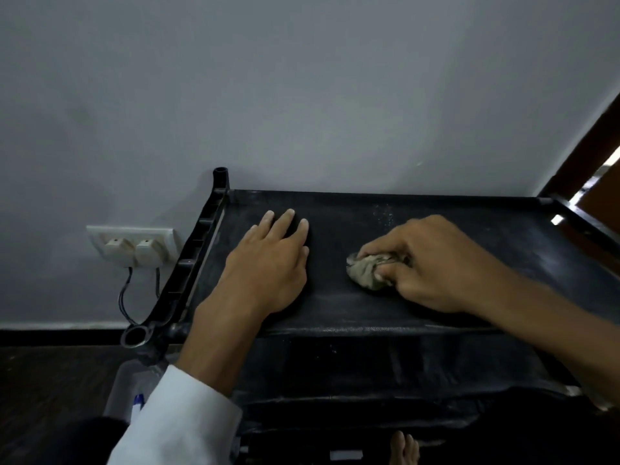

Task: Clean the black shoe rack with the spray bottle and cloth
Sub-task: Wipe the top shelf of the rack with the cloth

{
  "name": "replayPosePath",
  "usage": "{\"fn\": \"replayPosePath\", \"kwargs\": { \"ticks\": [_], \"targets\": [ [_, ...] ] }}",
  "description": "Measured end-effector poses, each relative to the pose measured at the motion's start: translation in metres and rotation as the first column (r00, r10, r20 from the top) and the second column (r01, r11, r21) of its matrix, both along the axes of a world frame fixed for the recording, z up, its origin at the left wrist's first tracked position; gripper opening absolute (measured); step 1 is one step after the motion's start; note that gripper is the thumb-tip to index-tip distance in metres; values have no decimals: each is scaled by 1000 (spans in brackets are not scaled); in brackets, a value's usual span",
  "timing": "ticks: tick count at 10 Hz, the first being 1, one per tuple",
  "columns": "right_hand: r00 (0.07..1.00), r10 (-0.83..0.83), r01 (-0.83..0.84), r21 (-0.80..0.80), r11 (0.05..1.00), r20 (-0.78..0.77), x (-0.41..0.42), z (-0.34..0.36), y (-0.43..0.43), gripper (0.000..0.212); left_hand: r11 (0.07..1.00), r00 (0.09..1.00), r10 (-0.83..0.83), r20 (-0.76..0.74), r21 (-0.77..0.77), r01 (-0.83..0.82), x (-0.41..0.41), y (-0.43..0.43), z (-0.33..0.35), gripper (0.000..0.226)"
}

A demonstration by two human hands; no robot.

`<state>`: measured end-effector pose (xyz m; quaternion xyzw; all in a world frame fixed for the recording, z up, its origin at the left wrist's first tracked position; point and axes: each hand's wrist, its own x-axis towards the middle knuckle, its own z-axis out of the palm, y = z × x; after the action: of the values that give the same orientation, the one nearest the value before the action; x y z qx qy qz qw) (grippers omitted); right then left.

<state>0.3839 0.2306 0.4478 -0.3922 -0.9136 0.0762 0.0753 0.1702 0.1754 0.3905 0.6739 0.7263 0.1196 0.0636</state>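
The wiping step is judged to be in hand. A crumpled grey-brown cloth (364, 271) is pinched between the thumb and curled fingers of the right hand (432, 260) and pressed onto the top shelf (469, 213) of the black shoe rack (183, 273), about the middle of that shelf. The left hand (271, 260) is laid flat on the same shelf to the left of the cloth, fingers straight and slightly spread, with nothing held; the rack is probably being steadied by it. The two hands are near each other but apart.

A scatter of pale specks (384, 213) is seen beyond the right hand, near the back edge; whether spray droplets or dust cannot be told. The next move is judged to call for firm strokes of the cloth across the specks and out to both ends, after which the lower shelf (385, 367), dull and greyish, is left to be done.

The shelf's left part is covered by the left hand, which would have to be lifted before the cloth can pass. A pale translucent object (129, 394) with a blue part is seen by the rack's left front corner, partly hidden by a white sleeve (174, 421); it may be the spray bottle, but this cannot be confirmed. A wall socket (131, 245) with two plugs and hanging cables (125, 303) is set just beside the rack's left rail, so any spray there should be kept off it. Bare toes (404, 448) are seen at the bottom edge, and a dark door frame (590, 156) at the right
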Motion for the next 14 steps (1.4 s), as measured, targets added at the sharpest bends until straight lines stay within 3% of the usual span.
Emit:
{"fn": "replayPosePath", "kwargs": {
  "ticks": [1, 2, 4, 5, 6, 7, 8, 9, 10, 11, 12, 13, 14],
  "targets": [
    [991, -119, 115, 69, 991, 54, 0, 3, 27, 34, 1000, 1000, 10, -11, 4, -10, 2, 0, 0, 53],
    [987, -161, 161, -8, 987, -6, -8, 5, 41, 31, 999, 999, 27, -19, -20, -28, 7, 4, 2, 53],
    [995, 40, -53, -150, 987, -90, -4, -2, -3, 45, 1000, 1000, 1, 32, -14, -1, 1, 4, 2, 53],
    [999, 31, -35, -124, 992, -37, 14, 4, -1, 51, 1000, 998, -13, 53, -8, 14, -2, 2, 1, 53],
    [995, -99, 100, -36, 994, 14, 19, 5, 18, 49, 1000, 1000, -10, 24, -3, 10, 2, 2, 2, 53],
    [969, -242, 243, 25, 970, -38, 9, 1, 37, 33, 1000, 1000, 9, 7, -13, -9, 6, 2, 3, 54],
    [971, -220, 222, 14, 975, -89, -9, -2, 38, 32, 999, 1000, 22, 18, -25, -22, 6, 1, 4, 55],
    [992, -82, 82, -14, 997, -91, -17, -7, 15, 37, 1000, 999, 12, 30, -19, -11, 2, 1, 3, 54],
    [999, 1, -6, -151, 988, -33, -4, 5, 1, 48, 1000, 998, -3, 56, -14, 4, -1, 1, 2, 53],
    [996, -84, 89, -230, 969, 32, 12, 21, 4, 38, 1000, 999, -10, 51, -7, 10, 0, 3, 2, 53],
    [968, -230, 196, -261, 945, -104, 17, 26, 12, 14, 1000, 999, -3, 54, 3, 3, 1, 4, 2, 53],
    [911, -346, 284, -266, 921, -226, 19, 27, 25, 29, 1000, 998, -6, 58, -2, 6, 0, 2, 2, 54],
    [825, -416, 272, -377, 885, -382, 20, 26, 31, 38, 1000, 998, -6, 63, -2, 6, 0, 2, 3, 53]
  ]
}}
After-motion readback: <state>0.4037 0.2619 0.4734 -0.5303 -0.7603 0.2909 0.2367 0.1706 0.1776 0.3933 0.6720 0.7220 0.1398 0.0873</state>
